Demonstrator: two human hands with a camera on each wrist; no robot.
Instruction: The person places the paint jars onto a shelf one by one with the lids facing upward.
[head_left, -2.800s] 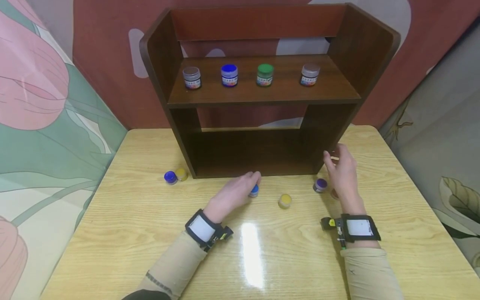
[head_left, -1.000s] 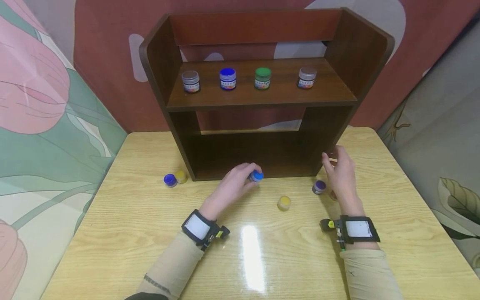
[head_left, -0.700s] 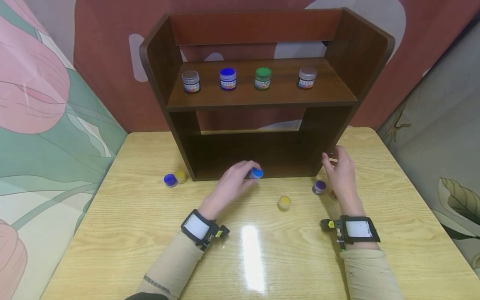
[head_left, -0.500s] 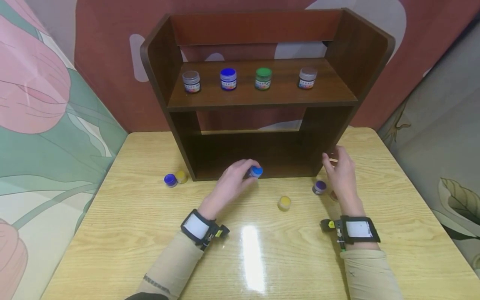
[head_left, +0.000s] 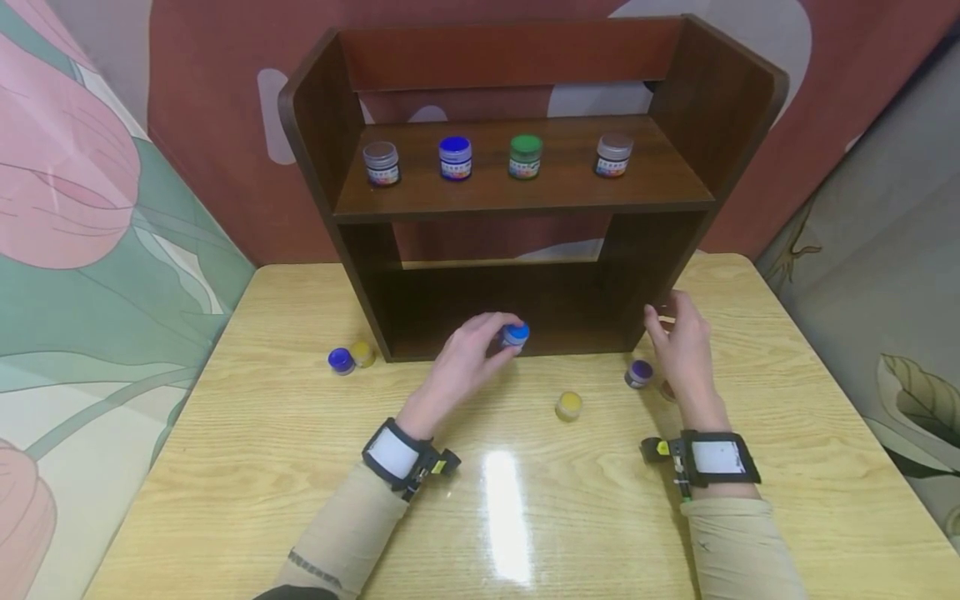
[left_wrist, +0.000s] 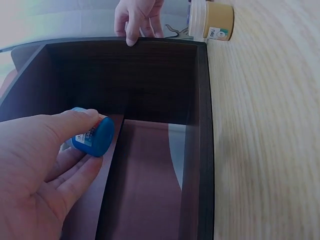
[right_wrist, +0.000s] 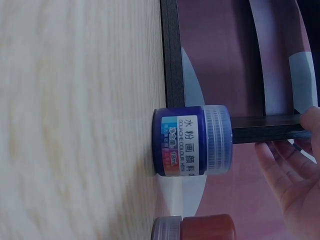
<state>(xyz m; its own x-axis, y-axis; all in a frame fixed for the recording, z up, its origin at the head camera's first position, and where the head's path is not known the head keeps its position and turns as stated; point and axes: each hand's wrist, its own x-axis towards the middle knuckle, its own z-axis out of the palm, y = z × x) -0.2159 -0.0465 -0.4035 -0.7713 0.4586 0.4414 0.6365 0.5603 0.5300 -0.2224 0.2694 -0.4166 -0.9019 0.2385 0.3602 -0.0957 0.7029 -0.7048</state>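
My left hand (head_left: 467, 357) pinches a small paint jar with a blue lid (head_left: 516, 335) between thumb and fingers, in front of the lower compartment of a dark brown wooden shelf (head_left: 525, 210). In the left wrist view the blue jar (left_wrist: 95, 134) is tilted, lid facing away from the palm. At the shelf's right side my right hand (head_left: 684, 350) grips the side panel's front edge, thumb on one face and fingers on the other. Below it on the table stand a purple gouache jar (right_wrist: 180, 141) and a reddish-brown jar (right_wrist: 210, 228), the latter mostly hidden in the head view.
On the upper shelf board stand several jars, among them a blue one (head_left: 455, 158) and a green one (head_left: 525, 157). A yellow jar (head_left: 568, 406) sits mid-table. Left of the shelf are a dark blue jar (head_left: 341, 360) and another yellow jar (head_left: 363, 354).
My left hand has taken the blue-lidded jar up from the table and moved it forward to the shelf's lower opening. The right hand stays on the side panel.
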